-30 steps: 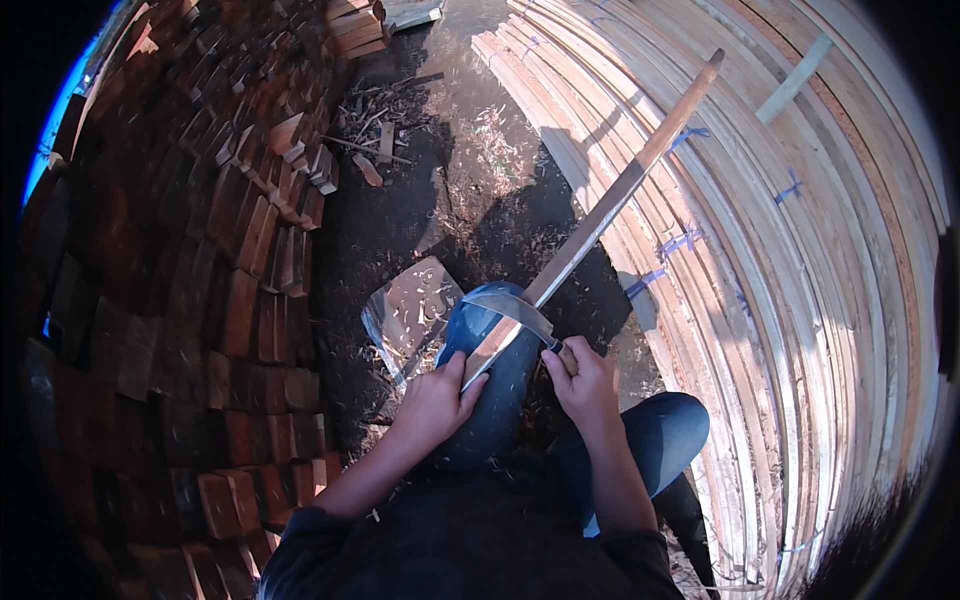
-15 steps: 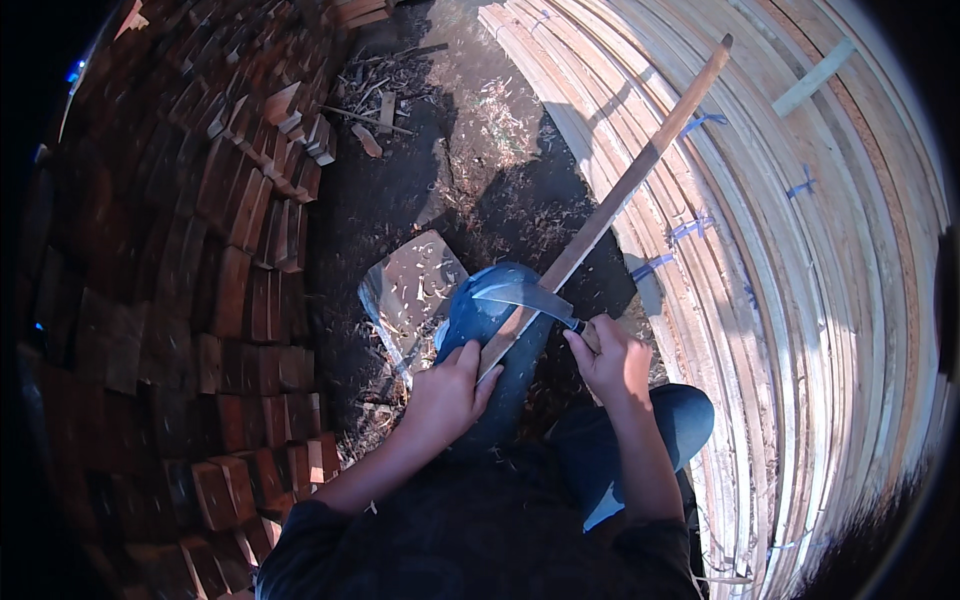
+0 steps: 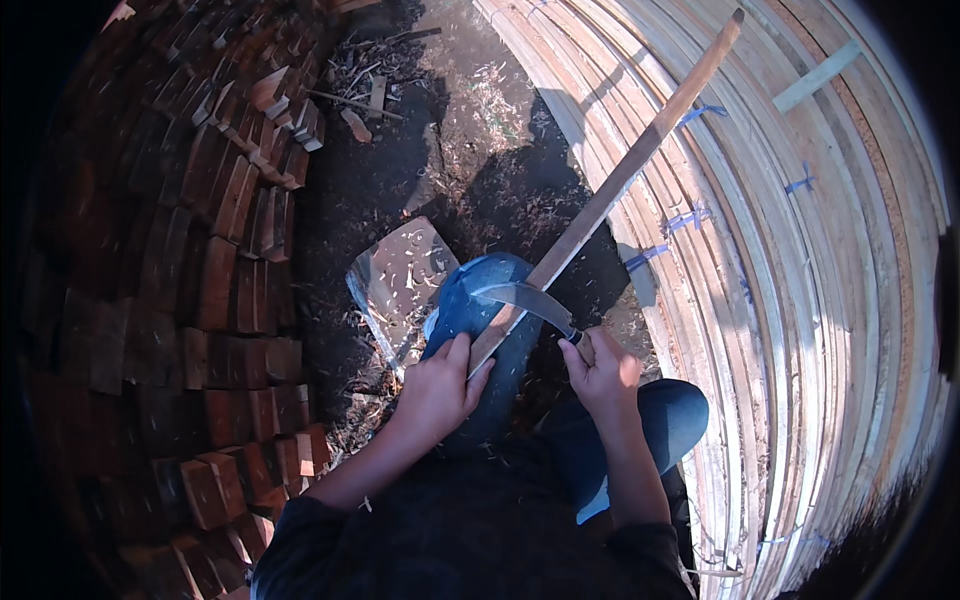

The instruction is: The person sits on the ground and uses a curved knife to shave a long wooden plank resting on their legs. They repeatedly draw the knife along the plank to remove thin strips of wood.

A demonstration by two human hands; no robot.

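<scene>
A long, narrow wooden strip slants from my lap up to the far right, resting over my raised left knee. Its near end is gripped by my left hand, thumb along the edge. In my right hand is a curved knife, fingers wrapped round its wooden handle. The blade lies across the strip just beyond my left hand, its tip pointing left above the knee. Whether the edge bites into the wood cannot be made out.
Stacked reddish-brown wood blocks rise along the left. Long pale boards with blue ties fill the right. A flat slab strewn with shavings lies beyond my knee, and wood scraps litter the dark ground farther off.
Both hands, with the strip and the knife, have shifted slightly toward me. The knife still crosses the strip near the knee. The whole view has moved a little.
</scene>
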